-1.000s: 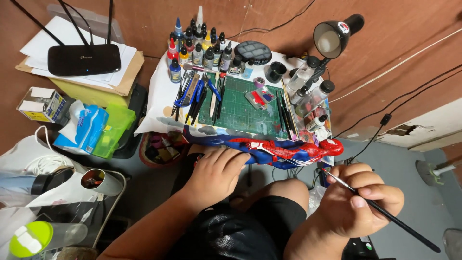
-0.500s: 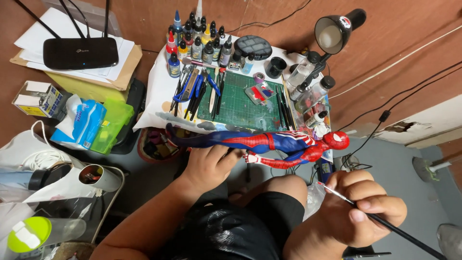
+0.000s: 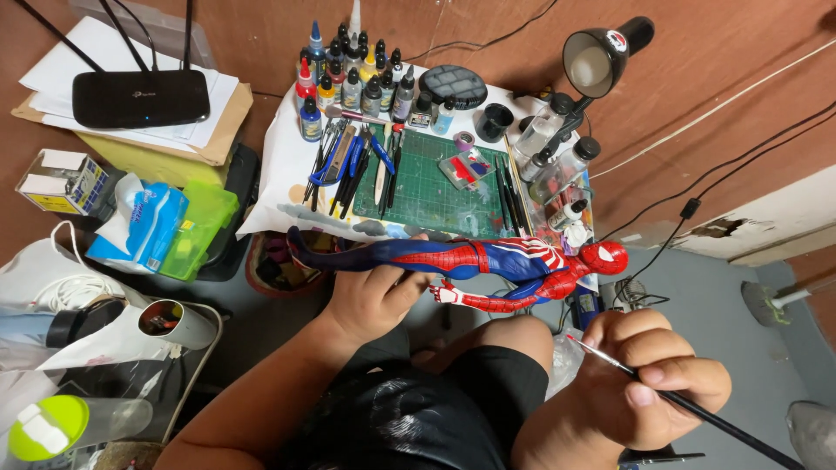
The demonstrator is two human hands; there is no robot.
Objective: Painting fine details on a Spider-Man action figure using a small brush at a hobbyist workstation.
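**A:** Head view, starting at your hands: your left hand [image 3: 370,296] is closed around the legs of the red-and-blue action figure [image 3: 475,265], fingers wrapped under it. You hold it lying flat above your lap, head to your right, just in front of the counter [image 3: 270,174].

**B:** And the right?

**A:** Your right hand [image 3: 649,387] is pinched on a thin paintbrush [image 3: 688,409], thumb pressing the handle against the fingers. The bristle tip points up and left toward the figure's head but stays apart from it.

**B:** What changed from a second ago?

**A:** You have lifted the figure a little clear of your knees and turned it, so its front and one outstretched arm now show full length. The brush hand has barely shifted. I judge you are checking the surface; no paint is going on right now.

**B:** Further out?

**A:** Beyond the figure, the green cutting mat [image 3: 427,187] lies on the counter with pliers and cutters [image 3: 348,165] along its left edge, paint bottles [image 3: 353,78] behind it, and a black desk lamp [image 3: 596,61] at its right. A black router [image 3: 139,96] sits on papers well off to your left.
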